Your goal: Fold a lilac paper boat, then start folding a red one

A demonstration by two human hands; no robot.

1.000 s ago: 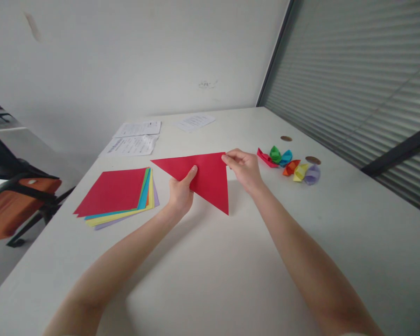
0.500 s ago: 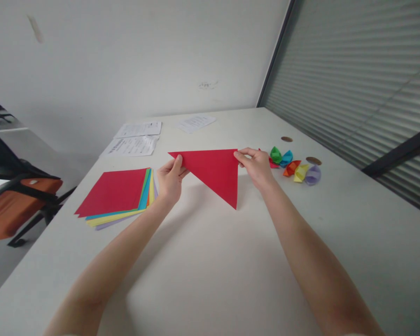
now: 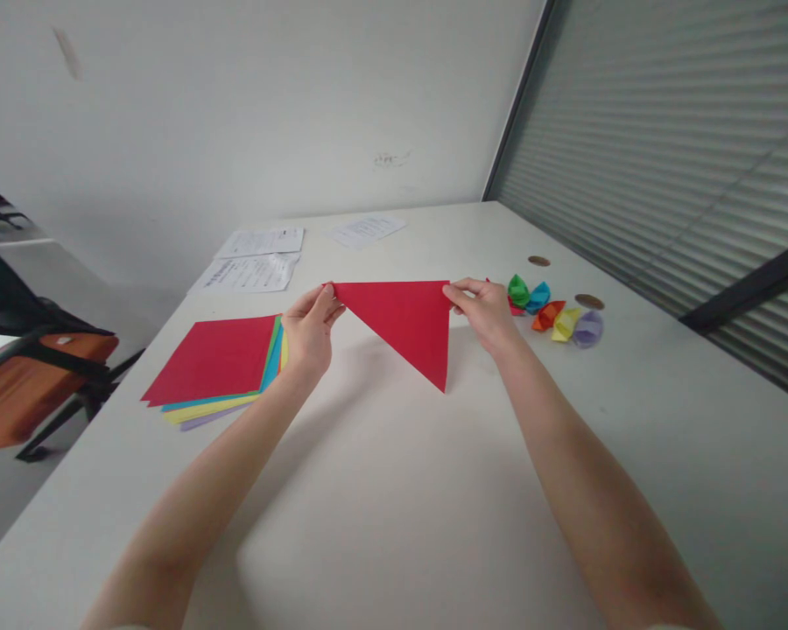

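A red sheet of paper [image 3: 407,324], folded into a triangle, hangs upright between my hands above the white table [image 3: 433,507]. My left hand [image 3: 310,328] pinches its left tip between thumb and fingers. At the upper right corner my right hand [image 3: 479,308] grips the paper the same way. The long top edge runs nearly level, and one point hangs down at the lower right.
A stack of coloured paper [image 3: 214,359], red on top, lies at the left. Several small folded paper pieces [image 3: 548,315] sit at the right beside two round brown discs [image 3: 589,301]. Printed sheets [image 3: 249,271] lie at the back. An orange chair [image 3: 45,367] stands beyond the left edge.
My left hand has slid left and slightly up along the paper, out to its tip. The paper and my right hand have shifted very slightly right.
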